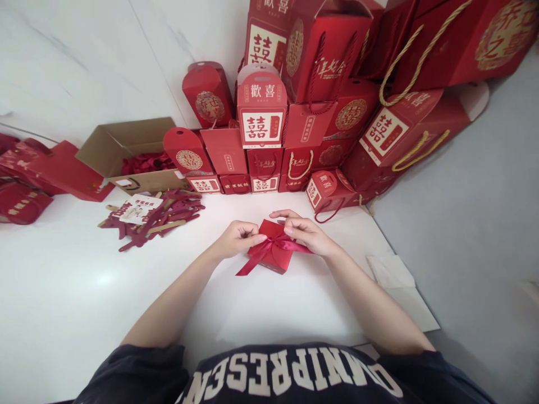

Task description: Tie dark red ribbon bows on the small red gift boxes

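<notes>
A small red gift box [275, 259] lies on the white table [76, 292] just in front of me. A red satin ribbon [263, 251] crosses its top in a bow, with one tail trailing down to the left. My left hand [238, 237] pinches the ribbon at the box's left side, fingers closed. My right hand [306, 231] rests on the box's right top edge, fingers curled and pinching the ribbon near the knot.
Many red gift boxes and bags [295, 112] with gold rope handles are stacked against the far wall. An open cardboard box [122, 154] of red ribbons stands at the back left. Red and wooden tags [155, 219] lie beside it. Flat red packs [37, 179] sit far left.
</notes>
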`<action>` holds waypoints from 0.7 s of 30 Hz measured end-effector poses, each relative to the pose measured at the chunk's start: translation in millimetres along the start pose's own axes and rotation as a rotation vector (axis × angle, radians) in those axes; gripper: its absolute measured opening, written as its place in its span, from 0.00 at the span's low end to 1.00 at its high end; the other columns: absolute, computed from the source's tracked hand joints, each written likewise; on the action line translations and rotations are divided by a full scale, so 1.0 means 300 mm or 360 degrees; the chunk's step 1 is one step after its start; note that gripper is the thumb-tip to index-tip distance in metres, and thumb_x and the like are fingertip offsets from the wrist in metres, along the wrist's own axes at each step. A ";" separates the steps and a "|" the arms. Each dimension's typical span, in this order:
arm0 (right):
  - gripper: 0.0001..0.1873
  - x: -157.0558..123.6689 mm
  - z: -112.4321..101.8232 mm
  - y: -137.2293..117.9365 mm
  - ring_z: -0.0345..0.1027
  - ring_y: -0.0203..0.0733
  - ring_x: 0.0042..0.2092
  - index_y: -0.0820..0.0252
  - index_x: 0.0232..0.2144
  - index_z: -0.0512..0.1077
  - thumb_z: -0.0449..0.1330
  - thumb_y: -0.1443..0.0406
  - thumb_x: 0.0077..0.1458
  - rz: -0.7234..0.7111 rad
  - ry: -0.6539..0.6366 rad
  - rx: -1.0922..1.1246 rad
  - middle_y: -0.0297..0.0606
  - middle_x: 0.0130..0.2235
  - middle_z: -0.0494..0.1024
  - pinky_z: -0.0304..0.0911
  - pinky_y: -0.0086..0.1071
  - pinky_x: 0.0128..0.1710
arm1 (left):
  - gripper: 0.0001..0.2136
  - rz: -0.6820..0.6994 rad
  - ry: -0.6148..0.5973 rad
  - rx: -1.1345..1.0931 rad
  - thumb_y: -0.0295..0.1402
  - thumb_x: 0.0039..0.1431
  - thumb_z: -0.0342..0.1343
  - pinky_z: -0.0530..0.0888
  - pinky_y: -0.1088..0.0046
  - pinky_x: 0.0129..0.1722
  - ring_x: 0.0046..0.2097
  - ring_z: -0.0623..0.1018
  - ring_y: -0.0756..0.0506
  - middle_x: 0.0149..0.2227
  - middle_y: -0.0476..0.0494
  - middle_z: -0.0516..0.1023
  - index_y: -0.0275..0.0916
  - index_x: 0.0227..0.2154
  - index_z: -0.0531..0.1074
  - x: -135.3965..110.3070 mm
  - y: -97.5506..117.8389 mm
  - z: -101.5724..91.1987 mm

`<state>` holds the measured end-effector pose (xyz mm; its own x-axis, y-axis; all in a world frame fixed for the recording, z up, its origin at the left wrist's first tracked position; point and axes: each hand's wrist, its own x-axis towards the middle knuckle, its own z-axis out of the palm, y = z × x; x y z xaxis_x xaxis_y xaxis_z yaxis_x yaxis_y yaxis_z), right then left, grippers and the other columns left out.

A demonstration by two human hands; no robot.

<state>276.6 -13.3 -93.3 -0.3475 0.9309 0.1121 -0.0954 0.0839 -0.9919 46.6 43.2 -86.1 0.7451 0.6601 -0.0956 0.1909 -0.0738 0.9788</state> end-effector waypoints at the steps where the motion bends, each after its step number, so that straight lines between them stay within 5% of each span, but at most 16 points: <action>1: 0.22 0.003 -0.002 0.009 0.63 0.46 0.56 0.60 0.20 0.66 0.58 0.52 0.58 -0.0012 0.0011 -0.0002 0.41 0.57 0.66 0.59 0.44 0.58 | 0.21 -0.0008 -0.0020 -0.0007 0.42 0.56 0.58 0.55 0.78 0.21 0.20 0.58 0.56 0.16 0.54 0.59 0.35 0.17 0.58 0.000 0.002 -0.001; 5: 0.21 0.017 -0.011 0.049 0.57 0.46 0.61 0.59 0.20 0.68 0.58 0.51 0.57 -0.0028 0.0049 0.0060 0.40 0.52 0.69 0.49 0.42 0.63 | 0.20 -0.0022 -0.0064 -0.0010 0.42 0.56 0.58 0.54 0.79 0.20 0.20 0.58 0.56 0.17 0.54 0.59 0.35 0.17 0.59 0.004 0.009 -0.008; 8: 0.20 0.018 -0.024 0.053 0.60 0.45 0.58 0.59 0.24 0.71 0.58 0.50 0.56 0.0040 0.0047 0.0099 0.39 0.52 0.69 0.53 0.39 0.60 | 0.21 -0.0024 -0.0043 -0.0031 0.42 0.56 0.58 0.54 0.79 0.20 0.20 0.58 0.56 0.16 0.54 0.60 0.35 0.16 0.60 0.007 0.007 -0.015; 12: 0.19 -0.009 -0.059 0.011 0.68 0.40 0.44 0.57 0.36 0.72 0.55 0.49 0.59 0.0220 0.0198 -0.0274 0.37 0.42 0.75 0.61 0.34 0.49 | 0.21 -0.0068 -0.0040 -0.0036 0.44 0.56 0.57 0.55 0.79 0.19 0.18 0.60 0.56 0.15 0.53 0.62 0.35 0.16 0.62 0.006 0.002 -0.024; 15: 0.28 -0.041 -0.084 -0.023 0.68 0.38 0.31 0.61 0.28 0.72 0.47 0.45 0.61 0.0450 0.0236 -0.0617 0.36 0.28 0.74 0.62 0.32 0.37 | 0.21 -0.0090 -0.0078 -0.0026 0.45 0.57 0.57 0.56 0.79 0.19 0.18 0.61 0.56 0.15 0.52 0.64 0.34 0.17 0.64 0.004 0.008 -0.020; 21: 0.34 -0.096 -0.095 -0.070 0.70 0.38 0.24 0.64 0.21 0.74 0.49 0.41 0.57 0.0840 -0.0138 -0.0522 0.40 0.22 0.77 0.65 0.31 0.29 | 0.21 -0.0092 -0.0047 -0.0007 0.43 0.57 0.57 0.55 0.80 0.19 0.17 0.60 0.56 0.14 0.54 0.62 0.35 0.16 0.62 0.001 0.028 -0.001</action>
<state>315.3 -31.6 -77.3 -0.3456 0.8455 -0.4070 0.3961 -0.2617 -0.8801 48.1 42.9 -77.9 0.7514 0.6409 -0.1569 0.2314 -0.0333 0.9723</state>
